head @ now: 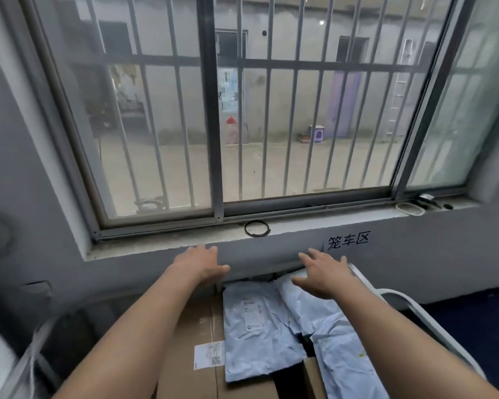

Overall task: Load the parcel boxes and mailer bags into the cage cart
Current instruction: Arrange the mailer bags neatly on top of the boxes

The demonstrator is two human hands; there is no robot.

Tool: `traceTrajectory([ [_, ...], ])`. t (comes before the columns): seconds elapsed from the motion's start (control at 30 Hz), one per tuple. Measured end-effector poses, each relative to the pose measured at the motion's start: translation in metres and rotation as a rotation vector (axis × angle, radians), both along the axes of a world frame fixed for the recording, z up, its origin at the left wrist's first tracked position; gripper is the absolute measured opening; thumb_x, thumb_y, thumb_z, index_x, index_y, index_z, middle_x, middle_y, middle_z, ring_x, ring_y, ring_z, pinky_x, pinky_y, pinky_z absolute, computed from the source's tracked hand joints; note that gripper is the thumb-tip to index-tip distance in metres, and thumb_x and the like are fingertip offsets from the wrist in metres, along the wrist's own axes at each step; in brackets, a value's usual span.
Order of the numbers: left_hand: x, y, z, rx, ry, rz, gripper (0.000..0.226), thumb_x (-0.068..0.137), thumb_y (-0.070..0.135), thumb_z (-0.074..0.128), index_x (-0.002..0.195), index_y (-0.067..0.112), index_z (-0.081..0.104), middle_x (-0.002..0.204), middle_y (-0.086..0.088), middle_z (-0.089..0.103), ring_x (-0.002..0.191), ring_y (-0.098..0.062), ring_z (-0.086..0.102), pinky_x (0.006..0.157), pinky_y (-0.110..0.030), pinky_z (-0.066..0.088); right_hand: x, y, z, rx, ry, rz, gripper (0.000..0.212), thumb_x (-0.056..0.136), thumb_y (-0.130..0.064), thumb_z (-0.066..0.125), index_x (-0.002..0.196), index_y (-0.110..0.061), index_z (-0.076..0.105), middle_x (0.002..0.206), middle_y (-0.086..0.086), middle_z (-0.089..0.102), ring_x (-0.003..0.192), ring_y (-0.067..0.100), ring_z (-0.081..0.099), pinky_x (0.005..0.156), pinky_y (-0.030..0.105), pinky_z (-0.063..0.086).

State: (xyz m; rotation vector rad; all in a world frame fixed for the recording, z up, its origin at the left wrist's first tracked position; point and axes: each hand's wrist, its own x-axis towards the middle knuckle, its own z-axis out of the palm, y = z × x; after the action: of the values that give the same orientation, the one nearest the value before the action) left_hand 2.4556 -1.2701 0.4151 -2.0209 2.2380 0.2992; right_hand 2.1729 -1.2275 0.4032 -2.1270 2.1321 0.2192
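Both my arms reach forward over the cage cart below the window. My left hand (203,263) is spread open, palm down, above the far edge of a large brown parcel box (193,326) with a white label. My right hand (323,273) is also open, fingers apart, hovering over light blue mailer bags. One mailer bag (257,329) lies flat on the box; a second, crumpled mailer bag (343,349) lies to its right. A smaller brown box (311,378) shows beneath them. The cart's white rail (409,306) runs along the right side. Neither hand holds anything.
A grey wall with a barred sliding window (219,110) stands directly ahead, its sill (185,249) just beyond my fingers. A black ring (257,227) and small items (409,208) lie on the sill. A paper sign (347,240) is stuck to the wall. Dark blue floor (467,321) at right.
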Motion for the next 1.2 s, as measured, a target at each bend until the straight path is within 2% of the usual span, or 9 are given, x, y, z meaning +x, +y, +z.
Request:
traceTrajectory([
  [0.07,-0.019,0.013,0.012,-0.019,0.001,-0.003,0.073,0.091,0.064,0.045,0.150,0.022,0.038,0.152,-0.009,0.042,0.139,-0.028,0.041,0.112,-0.044,0.037,-0.012,0.007,0.008,-0.014,-0.010,-0.004,0.080,0.094,-0.069,0.036,0.159,-0.028,0.018,0.166,0.003,0.013,0.151,0.026,0.019,0.118,0.065,0.013],
  [0.13,-0.045,0.029,0.021,-0.074,-0.079,-0.019,0.072,0.090,0.066,0.045,0.147,0.021,0.042,0.149,-0.011,0.046,0.141,-0.031,0.038,0.112,-0.045,0.036,-0.030,0.015,0.016,-0.031,-0.017,0.007,0.079,0.093,-0.070,0.036,0.157,-0.026,0.024,0.164,0.006,0.019,0.148,0.028,0.024,0.117,0.063,0.018],
  [0.27,-0.096,0.060,0.026,-0.179,-0.194,-0.010,0.076,0.089,0.069,0.041,0.146,0.019,0.040,0.151,-0.013,0.041,0.143,-0.033,0.030,0.115,-0.053,0.028,-0.074,0.026,0.024,-0.065,-0.069,0.033,0.075,0.092,-0.068,0.039,0.153,-0.023,0.033,0.159,0.007,0.025,0.145,0.028,0.028,0.116,0.059,0.023],
  [0.33,-0.118,0.073,0.025,-0.167,-0.177,0.031,0.076,0.090,0.069,0.042,0.148,0.020,0.037,0.154,-0.012,0.037,0.144,-0.032,0.028,0.116,-0.055,0.026,-0.096,0.033,0.020,-0.052,-0.086,0.049,0.074,0.093,-0.065,0.041,0.153,-0.024,0.033,0.159,0.007,0.025,0.144,0.028,0.029,0.116,0.058,0.025],
  [0.47,-0.149,0.086,0.021,-0.191,-0.042,0.136,0.070,0.091,0.068,0.043,0.145,0.023,0.040,0.149,-0.007,0.041,0.138,-0.027,0.036,0.111,-0.048,0.035,-0.143,0.040,0.008,-0.067,-0.092,0.072,0.070,0.094,-0.056,0.046,0.153,-0.023,0.030,0.160,0.006,0.022,0.144,0.028,0.028,0.114,0.056,0.028],
  [0.7,-0.202,0.096,0.026,-0.197,0.000,0.129,0.068,0.092,0.066,0.044,0.144,0.023,0.040,0.147,-0.005,0.042,0.135,-0.026,0.040,0.107,-0.044,0.039,-0.194,0.039,0.018,-0.104,-0.135,0.072,0.061,0.095,-0.053,0.047,0.147,-0.023,0.037,0.157,0.008,0.027,0.139,0.029,0.033,0.110,0.051,0.034],
  [0.9,-0.219,0.096,0.030,-0.164,0.002,0.068,0.066,0.092,0.063,0.046,0.144,0.022,0.041,0.146,-0.004,0.043,0.134,-0.024,0.043,0.106,-0.043,0.042,-0.207,0.047,0.017,-0.110,-0.115,0.086,0.060,0.095,-0.052,0.048,0.147,-0.023,0.037,0.156,0.007,0.028,0.139,0.028,0.034,0.109,0.050,0.036],
  [1.0,-0.213,0.096,0.034,-0.168,-0.021,0.046,0.068,0.092,0.063,0.047,0.145,0.021,0.040,0.147,-0.005,0.043,0.135,-0.024,0.042,0.107,-0.043,0.041,-0.208,0.051,0.018,-0.103,-0.120,0.086,0.067,0.095,-0.052,0.049,0.153,-0.024,0.030,0.160,0.007,0.023,0.143,0.029,0.029,0.112,0.051,0.034],
  [1.2,-0.200,0.091,0.035,-0.179,-0.027,-0.013,0.068,0.093,0.061,0.049,0.146,0.020,0.040,0.148,-0.005,0.043,0.135,-0.024,0.044,0.107,-0.043,0.042,-0.203,0.063,0.015,-0.109,-0.092,0.053,0.068,0.095,-0.049,0.050,0.155,-0.025,0.028,0.163,0.008,0.018,0.147,0.028,0.024,0.114,0.052,0.033],
])
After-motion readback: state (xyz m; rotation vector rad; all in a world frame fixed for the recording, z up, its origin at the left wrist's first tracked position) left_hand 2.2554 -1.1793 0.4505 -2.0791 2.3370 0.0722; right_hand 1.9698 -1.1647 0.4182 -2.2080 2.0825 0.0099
